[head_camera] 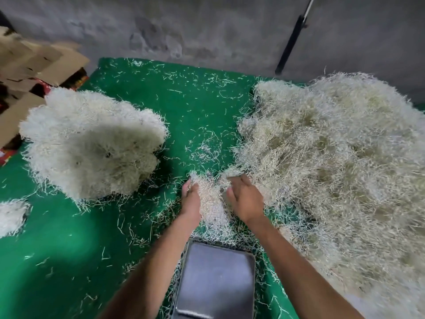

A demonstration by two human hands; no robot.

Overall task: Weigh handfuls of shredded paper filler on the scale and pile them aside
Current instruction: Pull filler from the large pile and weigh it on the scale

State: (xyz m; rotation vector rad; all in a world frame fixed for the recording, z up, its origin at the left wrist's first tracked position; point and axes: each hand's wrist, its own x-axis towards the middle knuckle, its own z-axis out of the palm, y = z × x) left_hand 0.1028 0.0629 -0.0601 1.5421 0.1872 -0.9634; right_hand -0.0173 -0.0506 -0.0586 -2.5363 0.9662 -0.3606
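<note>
A handful of shredded paper filler [210,201] sits between my two hands just beyond the scale. My left hand [190,201] grips its left side, fingertips buried in the shreds. My right hand [246,199] holds its right side at the edge of the big loose heap [333,162], which fills the right of the green mat. The scale [216,279], a dark grey pan with nothing on it, lies near me between my forearms. A rounded pile of filler [92,143] stands at the left.
A smaller clump of filler [11,217] lies at the far left edge. Flattened cardboard boxes [34,63] are stacked at the back left. A black pole [292,42] leans on the grey wall. Loose shreds scatter over the green mat [195,107].
</note>
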